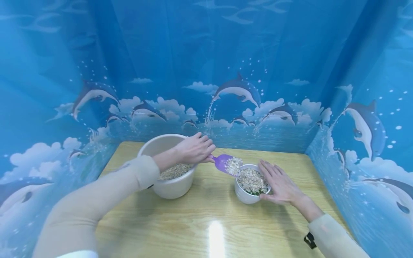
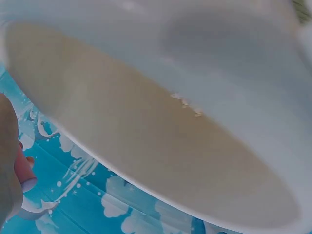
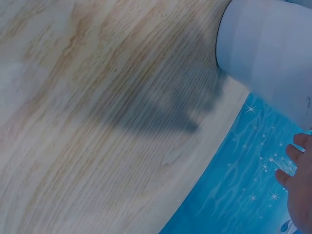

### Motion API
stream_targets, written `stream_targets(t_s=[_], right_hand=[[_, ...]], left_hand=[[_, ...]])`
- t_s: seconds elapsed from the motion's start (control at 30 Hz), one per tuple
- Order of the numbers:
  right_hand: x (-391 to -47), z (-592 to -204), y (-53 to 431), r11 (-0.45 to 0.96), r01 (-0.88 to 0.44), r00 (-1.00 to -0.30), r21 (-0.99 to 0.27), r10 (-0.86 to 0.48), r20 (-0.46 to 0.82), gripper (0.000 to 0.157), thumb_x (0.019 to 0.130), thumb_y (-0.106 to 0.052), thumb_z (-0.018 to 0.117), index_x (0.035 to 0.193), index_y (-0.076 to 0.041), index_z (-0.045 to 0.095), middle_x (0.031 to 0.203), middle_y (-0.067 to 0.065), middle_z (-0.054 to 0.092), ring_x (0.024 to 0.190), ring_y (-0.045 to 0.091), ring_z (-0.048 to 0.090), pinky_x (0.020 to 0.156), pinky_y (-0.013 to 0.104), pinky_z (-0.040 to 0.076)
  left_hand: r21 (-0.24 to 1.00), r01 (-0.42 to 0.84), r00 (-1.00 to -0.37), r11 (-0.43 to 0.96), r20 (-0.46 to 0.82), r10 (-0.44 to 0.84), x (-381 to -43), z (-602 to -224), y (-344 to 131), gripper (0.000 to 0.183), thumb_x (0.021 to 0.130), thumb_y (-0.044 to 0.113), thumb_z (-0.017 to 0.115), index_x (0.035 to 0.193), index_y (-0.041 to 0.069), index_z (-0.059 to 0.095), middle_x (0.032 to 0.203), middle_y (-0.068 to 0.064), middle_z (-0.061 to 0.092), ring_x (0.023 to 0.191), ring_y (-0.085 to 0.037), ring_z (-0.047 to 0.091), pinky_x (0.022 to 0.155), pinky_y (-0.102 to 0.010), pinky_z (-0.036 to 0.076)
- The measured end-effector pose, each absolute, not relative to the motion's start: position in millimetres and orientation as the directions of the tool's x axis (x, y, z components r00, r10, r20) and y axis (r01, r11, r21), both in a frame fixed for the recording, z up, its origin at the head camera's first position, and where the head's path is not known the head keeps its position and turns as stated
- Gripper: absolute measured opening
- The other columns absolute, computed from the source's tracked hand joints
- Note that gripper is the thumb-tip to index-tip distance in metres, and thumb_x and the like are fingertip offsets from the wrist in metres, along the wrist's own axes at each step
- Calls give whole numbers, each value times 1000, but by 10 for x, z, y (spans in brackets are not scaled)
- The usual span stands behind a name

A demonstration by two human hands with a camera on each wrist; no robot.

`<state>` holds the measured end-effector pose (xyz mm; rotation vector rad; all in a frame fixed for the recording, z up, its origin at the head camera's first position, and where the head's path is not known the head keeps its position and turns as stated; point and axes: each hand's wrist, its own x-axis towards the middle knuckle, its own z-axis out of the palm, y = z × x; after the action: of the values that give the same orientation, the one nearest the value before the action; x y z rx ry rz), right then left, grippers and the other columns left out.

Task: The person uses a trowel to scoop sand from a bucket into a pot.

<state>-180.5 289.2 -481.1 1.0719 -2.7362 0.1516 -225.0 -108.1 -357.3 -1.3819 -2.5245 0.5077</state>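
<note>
My left hand (image 1: 195,148) grips the handle of a purple scoop (image 1: 220,162) loaded with pale, flaky granules. The scoop's tip is at the left rim of a small white pot (image 1: 246,198). More pale granules (image 1: 253,180) fill the pot, with some green bits showing at its near side. Resting against the pot's right rim is my right hand (image 1: 280,184), fingers extended. Beneath the left forearm stands a large white tub (image 1: 174,188), partly hidden, with granules inside. Its inner wall (image 2: 146,146) fills much of the left wrist view.
A light wooden table (image 1: 200,215) carries both containers, the large tub at left and the small pot at right. Blue dolphin-print curtains (image 1: 193,53) enclose the table at the back and sides. A bright reflection lies on the front of the tabletop.
</note>
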Motion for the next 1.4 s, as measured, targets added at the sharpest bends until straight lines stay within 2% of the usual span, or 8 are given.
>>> stream_targets(t_s=[0.17,0.3,0.5,0.9,1.3,1.4], right_hand=[[-1789,-4802,2924,743,-669,-730,-1,-656,191,120,85,-77,65,163,5,25,167,31,32,151,51,39,120,69,34],[-1776,-4802,2926,753,-658,-745,-17,-647,164,119,85,-69,71,164,5,22,168,30,30,152,50,37,121,68,34],[-1773,-4820,2913,766,-642,-761,-37,-631,150,116,86,-67,70,163,6,22,168,31,30,152,52,38,120,68,35],[-1767,-4823,2917,780,-625,-777,-41,-616,129,116,87,-68,69,163,6,23,168,32,29,152,52,38,121,67,35],[-1756,-4817,2914,777,-628,-773,-38,-618,143,116,87,-68,69,162,7,24,167,32,31,150,53,40,120,67,37],[-1758,-4822,2914,779,-625,-776,-41,-615,138,116,87,-68,69,162,7,24,168,32,30,151,53,39,120,67,37]], left_hand=[[-413,773,-515,481,35,857,-2253,-3543,-981,48,112,58,33,111,16,59,103,0,65,96,-18,58,88,-35,49],[-420,775,-509,473,29,860,-2267,-3523,-880,51,112,59,33,117,16,60,108,-1,66,100,-18,59,90,-34,49],[-440,778,-496,448,6,868,-2281,-3550,-746,53,111,61,31,114,16,60,106,0,66,99,-18,59,92,-35,50],[-480,789,-449,383,-24,893,-2291,-3594,-619,53,111,62,29,111,18,58,101,2,64,93,-16,57,86,-32,48],[-536,780,-435,322,-94,896,-2318,-3556,-444,57,110,65,25,116,18,58,110,1,67,105,-17,63,97,-36,51],[-558,772,-433,306,-108,895,-2322,-3569,-398,58,110,65,23,118,18,58,112,1,67,106,-17,63,96,-34,51]])
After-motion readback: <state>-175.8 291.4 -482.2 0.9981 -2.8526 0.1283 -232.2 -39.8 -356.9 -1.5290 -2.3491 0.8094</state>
